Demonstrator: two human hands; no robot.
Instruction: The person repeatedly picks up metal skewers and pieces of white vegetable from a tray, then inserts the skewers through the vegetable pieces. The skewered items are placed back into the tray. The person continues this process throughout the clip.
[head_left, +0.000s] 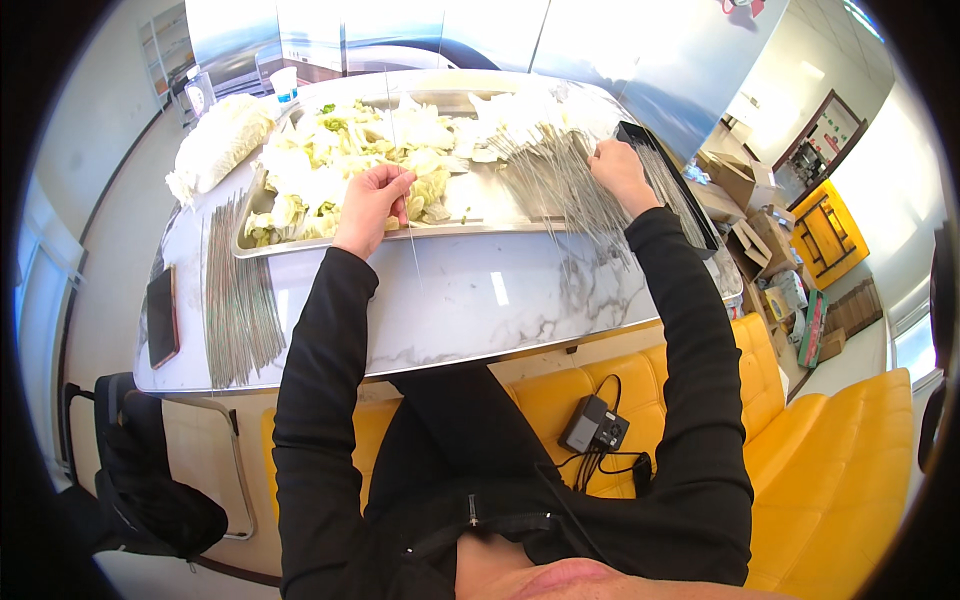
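My left hand (373, 204) pinches one thin skewer (416, 259), apparently metal, which stands nearly upright over the near edge of a metal tray (487, 191). Torn cabbage leaves (360, 146) fill the left and back of that tray. At its right side lies a loose heap of skewers (559, 180), with pale leaves (517, 112) at their far ends. My right hand (621, 174) is at the right side of this heap, fingers curled; whether they grip anything is hidden. Left of the tray lies a bundle of skewers (238, 300) on the marble-patterned table (457, 307).
A whole cabbage (225, 146), a bottle (199, 90) and a paper cup (284, 84) stand at the back left. A phone (163, 316) lies near the left edge. Beyond my right hand is a black box (694, 217) of skewers. Yellow seating (832, 465) holds a cabled device (592, 425).
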